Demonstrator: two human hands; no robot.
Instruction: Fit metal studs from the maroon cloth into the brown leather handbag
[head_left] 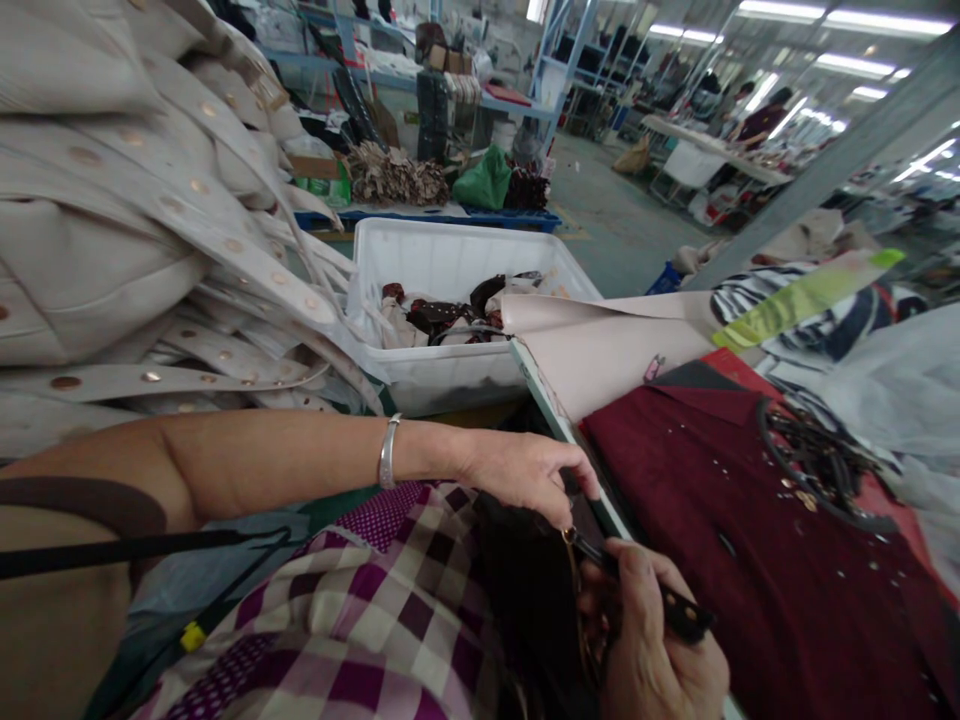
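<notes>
My left hand (525, 470) reaches across my lap and pinches the end of a dark strap (592, 545) at the table's edge. A silver bracelet (388, 450) circles that wrist. My right hand (652, 650) grips the same dark strap lower down, thumb pressed on top of it. A dark piece of material (525, 590) lies in my lap under both hands, on a checked purple and cream cloth (360, 620). A small metal ring shows where the strap meets my left fingers.
A dark red cloth (750, 540) covers the table to the right, with small metal studs scattered on it and a round dark tray (817, 465) of parts. A white plastic bin (450, 300) holds leather pieces. Beige studded straps (187, 250) are piled at left. People work far behind.
</notes>
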